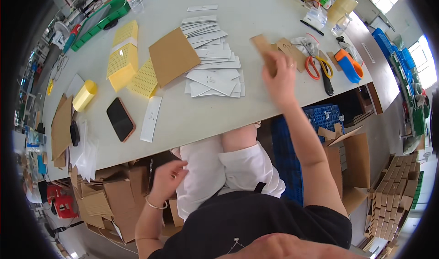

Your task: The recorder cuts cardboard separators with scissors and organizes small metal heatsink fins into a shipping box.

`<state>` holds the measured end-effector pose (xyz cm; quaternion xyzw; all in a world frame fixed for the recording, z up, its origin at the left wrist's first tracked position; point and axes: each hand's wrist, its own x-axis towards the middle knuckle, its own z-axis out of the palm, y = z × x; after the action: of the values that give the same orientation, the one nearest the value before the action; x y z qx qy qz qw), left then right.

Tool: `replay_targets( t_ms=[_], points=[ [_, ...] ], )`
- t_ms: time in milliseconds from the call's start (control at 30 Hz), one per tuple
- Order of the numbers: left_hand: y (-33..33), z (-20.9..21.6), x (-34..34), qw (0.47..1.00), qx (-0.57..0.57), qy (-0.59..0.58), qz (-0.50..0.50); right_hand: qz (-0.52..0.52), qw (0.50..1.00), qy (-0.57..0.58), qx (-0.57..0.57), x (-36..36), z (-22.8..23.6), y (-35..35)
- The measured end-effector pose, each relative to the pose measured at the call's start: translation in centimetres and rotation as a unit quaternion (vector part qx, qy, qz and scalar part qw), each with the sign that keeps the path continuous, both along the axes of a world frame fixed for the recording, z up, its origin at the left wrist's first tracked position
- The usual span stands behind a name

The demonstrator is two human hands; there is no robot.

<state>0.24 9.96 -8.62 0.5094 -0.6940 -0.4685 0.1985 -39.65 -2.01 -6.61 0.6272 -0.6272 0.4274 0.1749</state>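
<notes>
My right hand reaches over the table and grips a narrow brown cardboard piece; both are slightly blurred. Just right of it lie more cardboard scraps, one with handwriting. Off the table's front edge, above my lap, my left hand is loosely curled with fingers apart and holds nothing visible. A fanned pile of white printed strips covers the table's middle. Against its left side rests a square brown cardboard sheet, partly over a yellow sticker sheet.
A phone and a single white strip lie near the front edge. Left of the pile is a yellow bundle. Scissors and a blue-orange tape dispenser sit at right. Below stand a blue crate and open cartons.
</notes>
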Motion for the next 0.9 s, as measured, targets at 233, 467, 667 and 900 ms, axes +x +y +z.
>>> replay_targets(
  t_ms=[233, 467, 667, 900],
  points=[
    [-16.3, 5.3, -5.5, 0.859, -0.455, -0.234, -0.015, -0.133, 0.967, 0.026, 0.214, -4.6, -1.8, -3.0],
    [-22.5, 2.8, -7.5, 0.868, -0.307, -0.388, -0.038, -0.024, 0.991, -0.022, 0.13, -6.3, -2.8, -2.4],
    [-25.6, 1.4, -1.9, 0.813, -0.484, -0.323, 0.019, -0.189, 0.981, 0.027, -0.048, -18.4, 1.6, -1.2],
    [-22.0, 6.0, 8.4, 0.839, -0.479, -0.106, 0.234, -0.266, 0.938, 0.113, 0.191, -22.3, 1.6, -0.6]
  ],
)
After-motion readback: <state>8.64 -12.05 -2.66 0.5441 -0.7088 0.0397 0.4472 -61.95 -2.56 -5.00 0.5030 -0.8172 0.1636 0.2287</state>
